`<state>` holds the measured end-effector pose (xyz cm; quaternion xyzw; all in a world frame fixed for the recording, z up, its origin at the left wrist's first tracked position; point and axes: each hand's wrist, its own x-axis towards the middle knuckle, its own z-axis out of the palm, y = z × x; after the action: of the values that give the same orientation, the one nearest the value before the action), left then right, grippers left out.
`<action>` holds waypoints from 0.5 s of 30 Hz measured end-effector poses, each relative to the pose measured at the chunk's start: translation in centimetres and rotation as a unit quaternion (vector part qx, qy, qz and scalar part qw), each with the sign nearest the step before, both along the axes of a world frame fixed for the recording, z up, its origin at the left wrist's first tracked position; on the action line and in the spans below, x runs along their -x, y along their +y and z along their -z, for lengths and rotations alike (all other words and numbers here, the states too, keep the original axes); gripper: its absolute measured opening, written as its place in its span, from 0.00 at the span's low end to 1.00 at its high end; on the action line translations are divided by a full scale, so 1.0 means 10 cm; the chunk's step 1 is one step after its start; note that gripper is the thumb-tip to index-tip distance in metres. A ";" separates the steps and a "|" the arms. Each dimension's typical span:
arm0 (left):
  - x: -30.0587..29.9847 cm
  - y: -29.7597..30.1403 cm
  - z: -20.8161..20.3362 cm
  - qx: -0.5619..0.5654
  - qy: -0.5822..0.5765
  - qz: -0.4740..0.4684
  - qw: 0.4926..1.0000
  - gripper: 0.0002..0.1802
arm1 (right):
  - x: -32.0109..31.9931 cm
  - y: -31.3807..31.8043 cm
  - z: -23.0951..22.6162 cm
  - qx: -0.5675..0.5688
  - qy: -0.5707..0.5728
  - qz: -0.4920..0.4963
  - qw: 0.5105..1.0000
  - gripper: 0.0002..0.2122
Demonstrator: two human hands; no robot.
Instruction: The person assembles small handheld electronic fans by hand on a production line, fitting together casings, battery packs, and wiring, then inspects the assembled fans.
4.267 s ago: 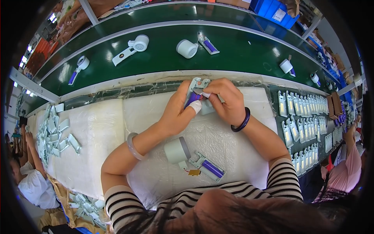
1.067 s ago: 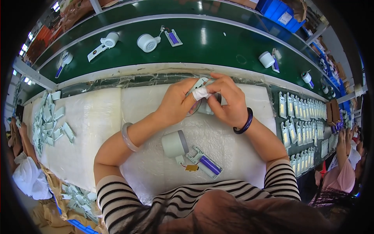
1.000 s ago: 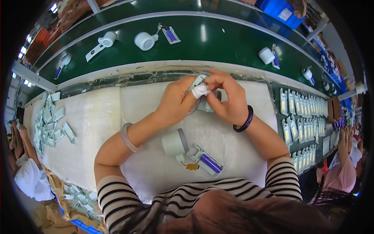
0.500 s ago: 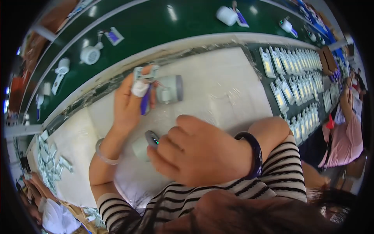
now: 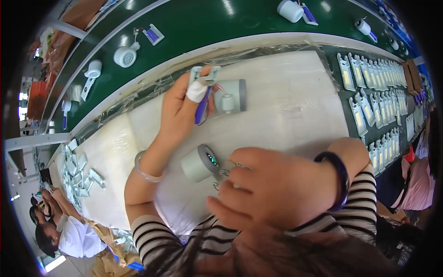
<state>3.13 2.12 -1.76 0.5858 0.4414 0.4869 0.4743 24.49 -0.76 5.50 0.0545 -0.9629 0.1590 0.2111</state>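
Note:
My left hand [image 5: 177, 108], with white tape round one digit, grips a pale green plastic bracket [image 5: 204, 75] and a slim purple battery [image 5: 201, 110]. Red wires run from there to a pale cylindrical housing [image 5: 235, 94] with a grey end, lying on its side just right of the fingers. Closer to me lies a second cylindrical housing [image 5: 196, 165], its dark end face showing small green lights. My right hand [image 5: 272, 184] is beside that face, fingers curled round something small, mostly hidden and blurred; a bit of pale part shows at the fingertips.
A pale sheet [image 5: 286, 83] covers my work table. Beyond its raised edge, a green belt [image 5: 198, 27] carries several housings with attached parts. Rows of pale lamp panels [image 5: 364, 71] stand at the right, and loose plastic pieces [image 5: 78, 173] are heaped at the left. Other people sit on both sides.
The whole view has shifted, so things appear farther right. My right hand has drawn slightly back from the second housing, uncovering more of its lit face. The left hand keeps its hold.

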 end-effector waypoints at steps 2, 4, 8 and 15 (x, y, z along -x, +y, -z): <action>0.02 0.00 0.00 0.000 0.000 -0.013 1.000 0.18 | 0.03 0.20 -0.01 -0.052 -0.050 0.043 0.996 0.09; 0.06 0.02 0.03 0.002 -0.006 -0.031 0.999 0.18 | 0.08 0.47 0.03 -0.129 -0.080 0.140 0.978 0.05; 0.11 0.03 0.04 0.038 -0.034 -0.037 0.998 0.19 | 0.19 0.86 0.28 -0.154 0.002 0.271 0.950 0.10; 0.13 0.04 -0.01 0.021 -0.024 -0.059 0.998 0.17 | 0.24 0.84 0.33 -0.134 -0.055 0.283 0.948 0.18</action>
<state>1.84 2.48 -1.70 0.5367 0.4739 0.5187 0.4673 22.05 7.61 2.22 -0.2016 -0.9613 -0.0352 0.1845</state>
